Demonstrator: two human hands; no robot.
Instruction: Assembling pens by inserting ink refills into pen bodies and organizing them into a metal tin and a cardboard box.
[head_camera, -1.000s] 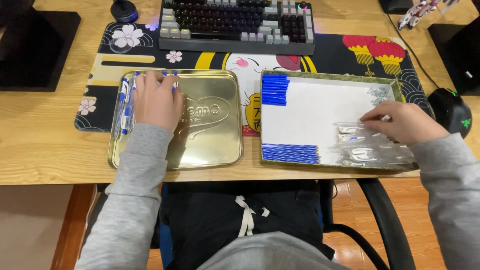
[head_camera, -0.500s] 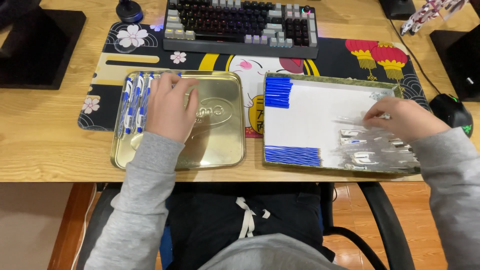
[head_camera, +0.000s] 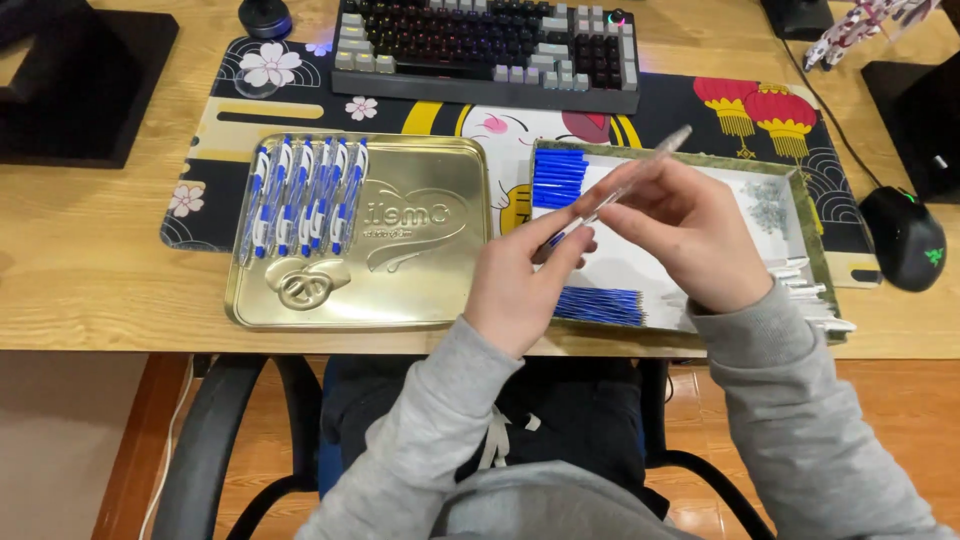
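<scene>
Both hands raised mid-frame over the white tray. Right hand pinches a clear pen barrel, tilted up-right. Left hand fingertips clamp a blue refill at the barrel's lower end. Finished pens lie upper left in the gold tin lid.

Gold tin lid lies left; dark monitor bases behind.

The person wears a light grey sweatshirt with long sleeves of soft, slightly wrinkled fabric. The sleeves end at the wrists, so the left hand and the right hand are bare. Below there are dark trousers with a white drawstring.
</scene>
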